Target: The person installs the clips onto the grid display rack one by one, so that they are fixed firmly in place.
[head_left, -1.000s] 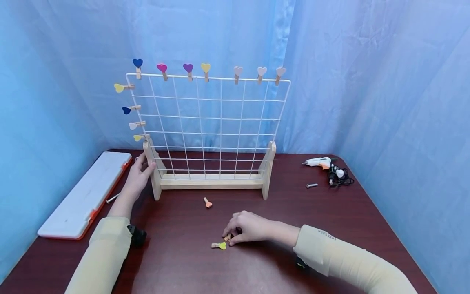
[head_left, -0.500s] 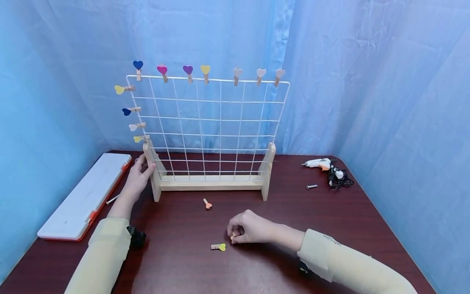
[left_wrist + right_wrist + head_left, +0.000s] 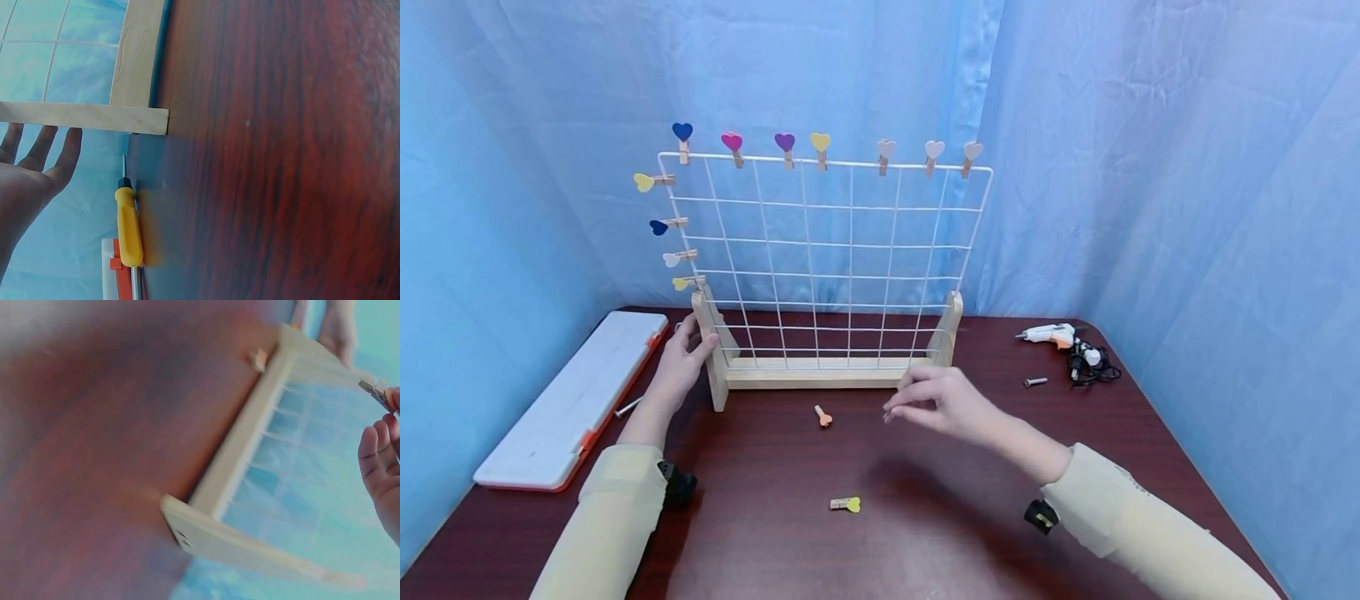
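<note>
My left hand (image 3: 683, 360) grips the left upright (image 3: 711, 350) of a wooden stand, its thumb lying over the front edge. In the left wrist view, fingers (image 3: 67, 156) reach against the upright's outer face. The stand carries a white wire grid (image 3: 850, 247) with heart clothespins along its top and left edges. My right hand (image 3: 951, 404) is raised in front of the stand's right part, pinching a small wooden clothespin (image 3: 375, 394) between thumb and fingertips. On the table lie an orange-heart clothespin (image 3: 823, 417) and a yellow-heart clothespin (image 3: 846, 505).
Left of the stand is a white case (image 3: 572, 400) with an orange-red edge. A yellow-handled screwdriver (image 3: 129, 225) lies beside it. At the table's back right sit a white glue gun (image 3: 1049, 333), its black cord (image 3: 1097, 367) and a bolt (image 3: 1035, 382).
My right hand has picked up the small clothespin near the yellow-heart one and moved it up and forward toward the stand. The left hand stays on the upright.
</note>
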### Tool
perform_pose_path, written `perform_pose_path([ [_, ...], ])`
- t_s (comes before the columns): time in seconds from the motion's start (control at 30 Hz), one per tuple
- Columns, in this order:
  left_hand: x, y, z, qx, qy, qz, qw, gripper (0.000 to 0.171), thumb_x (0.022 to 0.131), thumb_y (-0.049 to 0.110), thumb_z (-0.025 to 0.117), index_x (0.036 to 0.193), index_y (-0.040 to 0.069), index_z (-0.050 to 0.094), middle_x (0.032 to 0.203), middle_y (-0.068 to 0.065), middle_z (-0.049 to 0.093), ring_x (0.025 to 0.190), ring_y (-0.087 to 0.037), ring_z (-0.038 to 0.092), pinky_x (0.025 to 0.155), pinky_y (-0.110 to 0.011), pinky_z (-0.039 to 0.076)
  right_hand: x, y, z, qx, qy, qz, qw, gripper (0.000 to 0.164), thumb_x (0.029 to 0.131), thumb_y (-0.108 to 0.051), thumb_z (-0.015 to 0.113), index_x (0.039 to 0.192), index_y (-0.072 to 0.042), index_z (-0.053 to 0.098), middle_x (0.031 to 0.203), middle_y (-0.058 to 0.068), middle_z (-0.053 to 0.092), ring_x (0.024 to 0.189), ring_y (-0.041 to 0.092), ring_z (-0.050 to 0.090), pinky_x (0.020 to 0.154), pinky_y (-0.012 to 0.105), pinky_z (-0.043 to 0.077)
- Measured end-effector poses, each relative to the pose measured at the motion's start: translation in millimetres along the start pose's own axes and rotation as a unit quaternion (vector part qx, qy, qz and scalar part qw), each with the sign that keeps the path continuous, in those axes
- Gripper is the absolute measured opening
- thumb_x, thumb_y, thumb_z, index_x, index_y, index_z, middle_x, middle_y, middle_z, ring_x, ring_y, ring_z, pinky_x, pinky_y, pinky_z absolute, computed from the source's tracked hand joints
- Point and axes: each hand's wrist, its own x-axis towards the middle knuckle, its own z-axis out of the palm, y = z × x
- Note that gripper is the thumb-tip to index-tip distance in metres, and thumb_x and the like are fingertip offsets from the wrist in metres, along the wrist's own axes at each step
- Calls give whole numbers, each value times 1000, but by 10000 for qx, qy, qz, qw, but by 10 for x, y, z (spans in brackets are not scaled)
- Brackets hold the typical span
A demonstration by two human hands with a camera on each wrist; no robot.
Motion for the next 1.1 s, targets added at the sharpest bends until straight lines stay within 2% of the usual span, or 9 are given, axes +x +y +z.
perform_pose_path([
  [0.13, 0, 12, -2, 2, -4, -17, 10000, 63, 93, 29, 45, 143, 10, 12, 143, -22, 22, 129, -39, 22, 99, -56, 25, 72, 5, -291, -234, 653, 84, 9976, 14, 73, -7, 72, 84, -15, 73, 86, -6, 60, 73, 5, 55, 57, 14, 43],
  [0.23, -1, 19, -3, 17, -14, -43, 10000, 63, 93, 30, 44, 143, 10, 12, 143, -22, 22, 129, -38, 22, 99, -56, 25, 131, -22, -533, -320, 1219, 282, 9916, 17, 69, 0, 73, 82, -10, 73, 85, -1, 63, 76, 9, 58, 61, 13, 46],
  [0.3, -2, 23, -4, 47, -14, -50, 10000, 63, 93, 30, 45, 143, 10, 12, 143, -22, 22, 129, -38, 22, 99, -56, 25, 185, -72, -697, -332, 1638, 457, 9849, 17, 67, 5, 73, 80, -6, 72, 83, 4, 65, 77, 11, 59, 65, 14, 47],
  [0.4, -2, 26, -8, 54, -28, -35, 10000, 63, 93, 30, 44, 143, 10, 12, 143, -22, 22, 129, -38, 22, 99, -56, 25, 261, -147, -920, -180, 2335, 809, 9688, 14, 68, 8, 71, 80, 0, 70, 80, 10, 66, 76, 11, 60, 62, 14, 46],
  [0.53, 0, 22, -15, 26, -59, -17, 10000, 66, 92, 36, 44, 143, 10, 12, 143, -21, 22, 130, -38, 21, 100, -56, 24, 341, -149, -1135, 126, 3350, 1209, 9343, 10, 72, 5, 68, 82, 5, 68, 78, 12, 66, 64, 9, 56, 51, 15, 41],
  [0.63, 3, 22, -21, 14, -81, -5, 10000, 69, 91, 40, 44, 143, 11, 11, 144, -21, 20, 131, -38, 20, 100, -57, 24, 415, -75, -1228, 416, 4012, 1291, 9059, 11, 75, 3, 67, 84, 9, 66, 77, 9, 66, 59, 11, 54, 53, 17, 43],
  [0.73, 7, 17, -19, -6, -77, 1, 10000, 67, 92, 37, 44, 143, 11, 11, 144, -20, 20, 131, -38, 20, 100, -57, 24, 506, 17, -1273, 721, 4540, 1211, 8798, 14, 75, 2, 67, 85, 11, 65, 75, 8, 66, 60, 15, 56, 57, 20, 46],
  [0.9, 4, 8, -9, -26, -46, 2, 10000, 62, 93, 30, 44, 143, 10, 13, 143, -21, 22, 130, -38, 21, 100, -56, 24, 663, 131, -1292, 1000, 5231, 1148, 8386, 15, 74, -2, 69, 84, 9, 66, 75, 11, 66, 61, 18, 56, 60, 23, 47],
  [1.1, -26, 66, -4, -73, -79, -86, 9999, 62, 93, 27, 44, 144, 11, 11, 143, -22, 20, 130, -39, 20, 100, -57, 24, 823, 205, -1276, 1209, 5819, 1253, 7944, 19, 73, -7, 71, 83, 8, 67, 75, 12, 66, 62, 17, 57, 62, 23, 47],
])
